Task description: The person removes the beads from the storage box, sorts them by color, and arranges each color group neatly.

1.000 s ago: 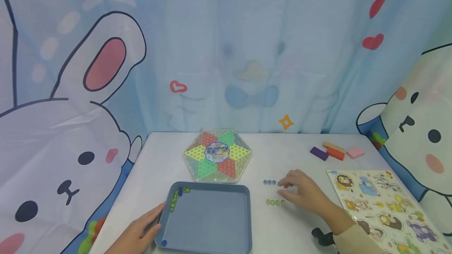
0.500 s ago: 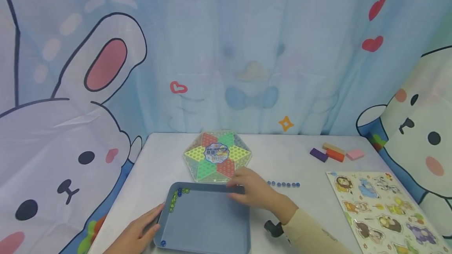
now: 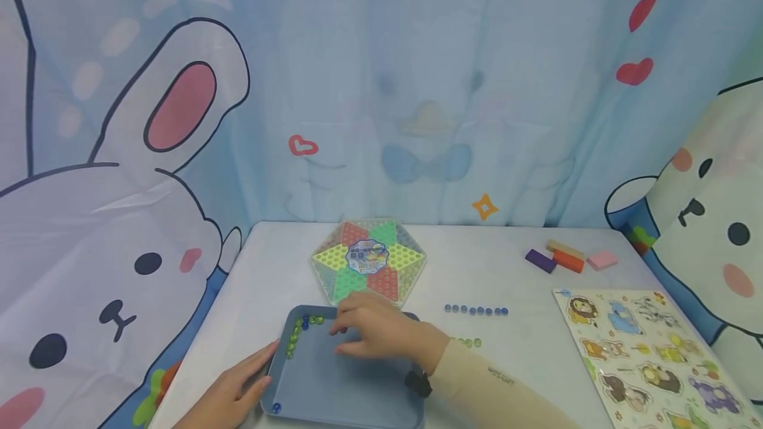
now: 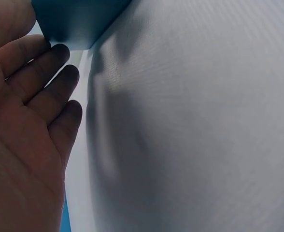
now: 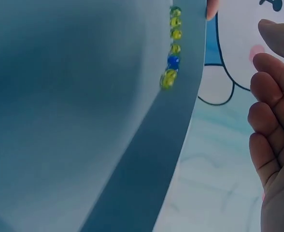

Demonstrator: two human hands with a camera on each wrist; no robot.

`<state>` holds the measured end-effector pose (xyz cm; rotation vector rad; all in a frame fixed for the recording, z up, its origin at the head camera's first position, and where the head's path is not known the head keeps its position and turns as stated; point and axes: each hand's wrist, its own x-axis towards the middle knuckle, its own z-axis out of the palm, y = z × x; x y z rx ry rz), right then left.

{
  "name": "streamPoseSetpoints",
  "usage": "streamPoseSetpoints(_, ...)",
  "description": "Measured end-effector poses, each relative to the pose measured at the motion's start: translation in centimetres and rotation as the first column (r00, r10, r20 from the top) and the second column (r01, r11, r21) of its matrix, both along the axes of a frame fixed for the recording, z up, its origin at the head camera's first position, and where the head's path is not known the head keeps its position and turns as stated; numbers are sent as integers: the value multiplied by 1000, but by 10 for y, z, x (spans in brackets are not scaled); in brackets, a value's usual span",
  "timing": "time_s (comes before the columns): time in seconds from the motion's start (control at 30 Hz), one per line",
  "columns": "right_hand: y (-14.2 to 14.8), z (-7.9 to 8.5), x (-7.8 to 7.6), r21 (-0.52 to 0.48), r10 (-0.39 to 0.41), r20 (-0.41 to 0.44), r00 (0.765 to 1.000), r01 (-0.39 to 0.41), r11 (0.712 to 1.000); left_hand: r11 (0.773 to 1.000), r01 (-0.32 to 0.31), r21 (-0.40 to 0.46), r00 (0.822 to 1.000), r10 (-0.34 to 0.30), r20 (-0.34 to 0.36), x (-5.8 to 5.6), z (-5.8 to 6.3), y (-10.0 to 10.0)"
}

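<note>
My left hand (image 3: 229, 392) lies at the left rim of a blue-grey tray (image 3: 357, 409), fingertips right at the edge. In the left wrist view its fingers extend nearly straight beside the tray wall (image 4: 79, 24). Over the tray's upper part hovers my right hand (image 3: 378, 330), thumb and fingers apart. The right wrist view shows that hand (image 5: 277, 125) with loosely bent fingers and nothing between them. Yellow-green marbles (image 3: 295, 333) and a blue marble (image 3: 306, 323) line the tray's upper left corner. Another blue marble (image 3: 277, 408) sits at the lower left.
A row of blue marbles (image 3: 473, 310) and a partly hidden row of green marbles (image 3: 477, 343) are right of the tray. Behind it lies a hexagonal Chinese checkers board (image 3: 369, 260). An animal picture board (image 3: 656, 356) and coloured blocks (image 3: 568, 261) are at the right.
My right hand has moved left from the end of the blue marble row, across the tray's right rim, to above the tray. The left hand stays at the rim.
</note>
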<state>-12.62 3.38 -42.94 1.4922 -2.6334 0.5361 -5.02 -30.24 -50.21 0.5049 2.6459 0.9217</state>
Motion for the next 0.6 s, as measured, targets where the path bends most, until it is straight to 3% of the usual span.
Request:
streamPoseSetpoints(0.2, -22, -7, -3, -23, 103, -31, 994, -104, 994, 1000, 10, 11, 1000, -9, -11, 0, 0, -1)
streamPoseSetpoints(0.37, -47, -24, -4, 13, 159, -50, 986, -159, 987, 1000, 4, 14, 1000, -4, -1, 0, -1, -2)
streamPoseSetpoints(0.6, -76, -50, -3, 68, 218, -29, 976, -216, 974, 1000, 19, 21, 997, -17, -72, 1, -5, -3)
